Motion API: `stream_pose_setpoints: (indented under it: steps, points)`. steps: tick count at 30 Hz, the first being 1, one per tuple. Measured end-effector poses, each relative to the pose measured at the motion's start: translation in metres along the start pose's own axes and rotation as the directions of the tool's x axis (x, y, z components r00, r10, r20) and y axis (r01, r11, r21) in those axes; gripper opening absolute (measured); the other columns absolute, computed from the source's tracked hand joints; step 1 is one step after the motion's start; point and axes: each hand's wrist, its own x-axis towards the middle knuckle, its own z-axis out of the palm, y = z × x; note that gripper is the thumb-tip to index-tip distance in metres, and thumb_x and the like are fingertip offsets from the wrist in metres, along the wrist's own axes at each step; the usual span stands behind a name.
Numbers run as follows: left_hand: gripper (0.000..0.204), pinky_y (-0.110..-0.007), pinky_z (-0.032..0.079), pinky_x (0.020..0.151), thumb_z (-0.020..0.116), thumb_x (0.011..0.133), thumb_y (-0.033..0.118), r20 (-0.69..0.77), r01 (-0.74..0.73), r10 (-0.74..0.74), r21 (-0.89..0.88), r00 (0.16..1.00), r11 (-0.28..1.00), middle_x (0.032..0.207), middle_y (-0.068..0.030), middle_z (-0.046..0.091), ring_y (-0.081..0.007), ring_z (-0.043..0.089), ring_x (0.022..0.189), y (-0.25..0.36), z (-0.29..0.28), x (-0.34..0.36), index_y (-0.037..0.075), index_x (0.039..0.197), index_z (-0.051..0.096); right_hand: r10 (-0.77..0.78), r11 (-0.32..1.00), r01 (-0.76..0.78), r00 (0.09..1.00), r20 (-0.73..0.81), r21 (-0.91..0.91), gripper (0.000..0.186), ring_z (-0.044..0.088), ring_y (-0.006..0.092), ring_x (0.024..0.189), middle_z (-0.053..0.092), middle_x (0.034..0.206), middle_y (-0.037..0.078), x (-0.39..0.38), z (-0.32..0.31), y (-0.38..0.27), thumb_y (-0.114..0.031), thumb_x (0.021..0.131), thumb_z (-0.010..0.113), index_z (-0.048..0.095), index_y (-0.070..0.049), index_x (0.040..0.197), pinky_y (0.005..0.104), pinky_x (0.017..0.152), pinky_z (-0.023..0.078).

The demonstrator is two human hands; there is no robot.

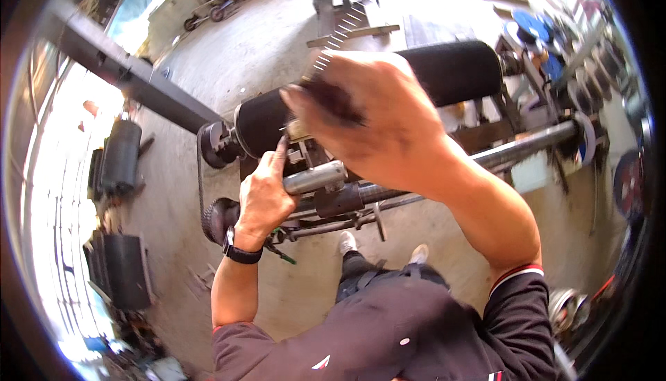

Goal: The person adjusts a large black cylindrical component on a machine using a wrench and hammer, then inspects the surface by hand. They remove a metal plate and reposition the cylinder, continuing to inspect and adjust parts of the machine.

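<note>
My left hand, with a dark watch on its wrist, reaches to the machine beside a silver metal cylinder. Its index finger stretches up to a small pale metal block at the near side of a black roller; its other fingers are partly hidden. Raised above the roller, my right hand is large and smeared by motion. Its fingers look curled round something dark that I cannot make out. A row of short white streaks runs up and away from those fingers.
A long steel shaft crosses the machine below the roller. Dark drums stand on the floor at left, near a grey steel beam. Blue round parts are at the far right. My shoes are close to the machine's rods.
</note>
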Motion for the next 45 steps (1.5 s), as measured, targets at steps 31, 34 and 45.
stream_pose_setpoints:
  steps: [31,34,45]
  points:
    - [0.096,-0.04,0.06,0.082,0.073,0.068,0.008,0.112,0.037,-0.045,0.074,0.993,0.997,0.133,-0.0149,0.062,-0.0339,0.074,0.091,0.072,0.03,0.037,0.006,0.158,0.039,0.344,0.939,-0.344,0.938,-0.038,0.001,0.026,0.073,0.0189,0.083,0.071,0.098,0.015,-0.059,-0.062,-0.003,-0.002,0.085,0.08,0.077,0.003,0.11,0.0298,0.074,0.06]
    - [0.094,-0.042,0.06,0.081,0.072,0.069,0.008,0.072,0.0,-0.007,0.091,0.997,0.996,0.121,-0.0141,0.061,-0.0358,0.073,0.089,0.083,0.036,0.046,0.003,0.157,0.04,0.126,0.99,-0.127,0.992,-0.014,-0.054,0.04,0.071,0.0189,0.089,0.071,0.102,0.012,-0.052,-0.067,-0.003,0.007,0.083,0.073,0.073,-0.001,0.122,0.0305,0.074,0.06]
    - [0.058,-0.048,0.058,0.086,0.072,0.076,0.006,0.034,0.02,-0.019,-0.031,0.999,0.999,0.116,-0.0242,0.063,-0.0437,0.07,0.098,0.102,0.05,0.082,-0.006,0.129,0.052,-0.008,0.931,-0.047,0.989,-0.148,-0.361,0.007,0.066,0.0261,0.063,0.067,0.075,0.013,-0.015,-0.083,-0.008,-0.003,0.09,0.075,0.073,0.002,0.095,0.0355,0.057,0.05]
